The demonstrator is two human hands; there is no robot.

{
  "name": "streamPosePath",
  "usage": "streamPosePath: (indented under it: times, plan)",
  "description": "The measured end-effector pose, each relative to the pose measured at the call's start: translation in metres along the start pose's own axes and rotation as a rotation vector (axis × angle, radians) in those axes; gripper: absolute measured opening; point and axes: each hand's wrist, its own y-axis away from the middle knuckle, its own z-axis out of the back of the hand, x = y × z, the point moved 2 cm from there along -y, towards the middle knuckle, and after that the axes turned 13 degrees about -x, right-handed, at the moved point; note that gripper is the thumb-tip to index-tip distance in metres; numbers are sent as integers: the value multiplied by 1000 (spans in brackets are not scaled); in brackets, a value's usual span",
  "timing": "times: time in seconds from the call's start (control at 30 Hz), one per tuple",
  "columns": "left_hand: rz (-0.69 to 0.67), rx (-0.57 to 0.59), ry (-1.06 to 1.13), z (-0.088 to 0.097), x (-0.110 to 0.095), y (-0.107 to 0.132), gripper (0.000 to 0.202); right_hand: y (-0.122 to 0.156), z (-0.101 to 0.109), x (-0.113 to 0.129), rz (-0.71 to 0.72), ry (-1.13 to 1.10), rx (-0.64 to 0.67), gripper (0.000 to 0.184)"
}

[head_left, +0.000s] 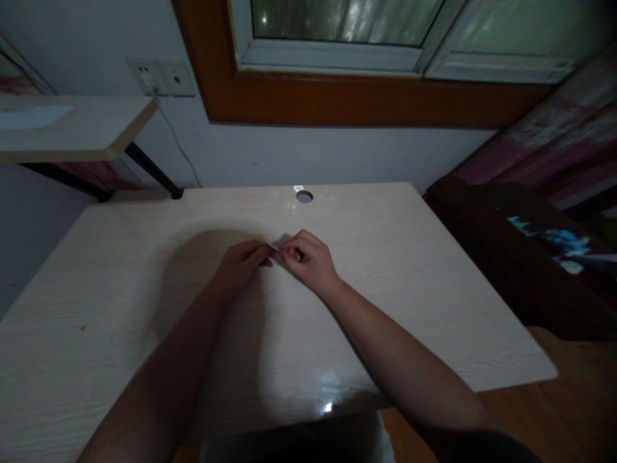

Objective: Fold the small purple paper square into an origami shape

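Over the middle of the pale wood-grain table [385, 257], my two hands meet at a small, thin, light-coloured piece [274, 247] that looks like folded paper. My left hand [243, 262] pinches its left end between thumb and fingers. At the other end, my right hand [309, 256] grips it with thumb and forefinger, the remaining fingers curled. Most of the piece is hidden by my fingertips, and its exact kind is too small to make out.
A round cable hole [304, 197] lies near the table's back edge. To the left stands a raised shelf [101, 132] on black legs. A white cord [176, 135] hangs from the wall socket [161, 77]. Dark furniture [506, 251] stands beyond the right edge.
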Motion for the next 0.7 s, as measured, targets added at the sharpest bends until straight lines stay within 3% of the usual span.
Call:
streamPosePath:
  times: [0.2,0.7]
  plan:
    - [-61,24,29,2,0,0,36,1,1,1,77,-2,6,10]
    - [-7,-34,62,2,12,-4,22,1,1,2,171,-15,44,16]
